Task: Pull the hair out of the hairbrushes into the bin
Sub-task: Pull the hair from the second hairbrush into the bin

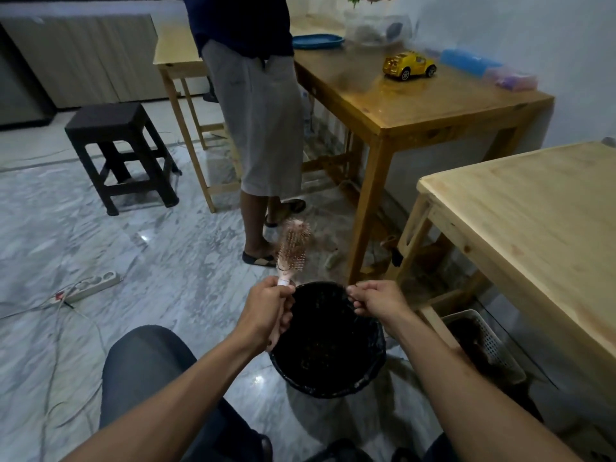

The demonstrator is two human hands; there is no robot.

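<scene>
My left hand (pixel 270 310) grips the handle of a pink hairbrush (pixel 292 249), which points up and away above the far rim of the bin. Dark hair clings near the base of its bristles. The bin (pixel 328 341) is round with a black liner and stands on the floor between my knees, dark strands inside it. My right hand (pixel 375 300) hovers over the bin's right side with fingers pinched together; a thin bit of dark hair seems caught at the fingertips, too small to be sure.
A person in grey shorts and sandals (pixel 263 128) stands just beyond the bin. A pale wooden table (pixel 533 221) is at the right, with a white basket (pixel 483 341) under it. A darker table (pixel 410 98) carries a yellow toy car (pixel 409 65). Black stool (pixel 120 151) and power strip (pixel 95 285) at left.
</scene>
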